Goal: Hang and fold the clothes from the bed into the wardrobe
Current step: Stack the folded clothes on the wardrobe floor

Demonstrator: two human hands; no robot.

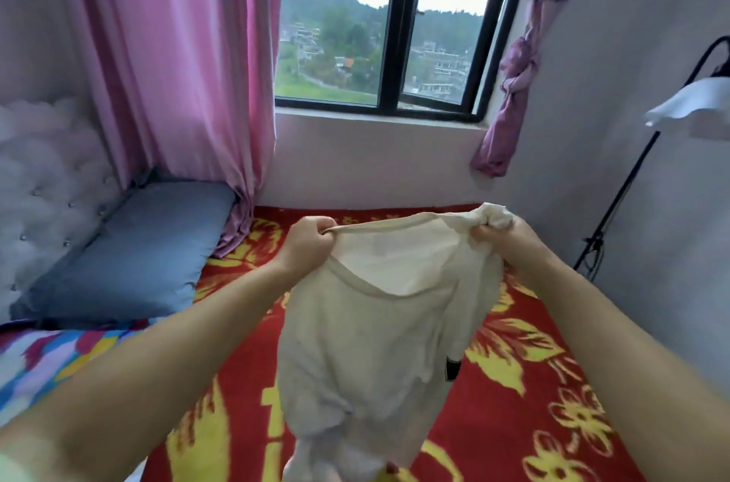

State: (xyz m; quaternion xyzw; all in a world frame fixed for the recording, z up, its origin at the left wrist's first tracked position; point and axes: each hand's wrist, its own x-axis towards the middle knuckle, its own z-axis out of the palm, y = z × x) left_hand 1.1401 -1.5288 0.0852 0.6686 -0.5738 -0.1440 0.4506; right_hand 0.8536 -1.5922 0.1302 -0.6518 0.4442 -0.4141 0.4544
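1. Cream shirt: centre of the frame, held up in the air above the bed, neckline stretched open between both hands, body hanging crumpled toward the lower edge; a small dark tag shows on its right side.
2. Left hand: centre, left of the shirt; fingers curled tight, pinching the neckline trim.
3. Right hand: centre right; fist pressed together around a bunched wad of the shirt's fabric.
4. Red blanket: yellow floral print, covers the bed across the lower half.
5. Blue pillow: left of frame, against a white tufted headboard.
6. Pink curtain: upper left, beside the window.
7. Floor lamp: right edge, white shade, black stand.
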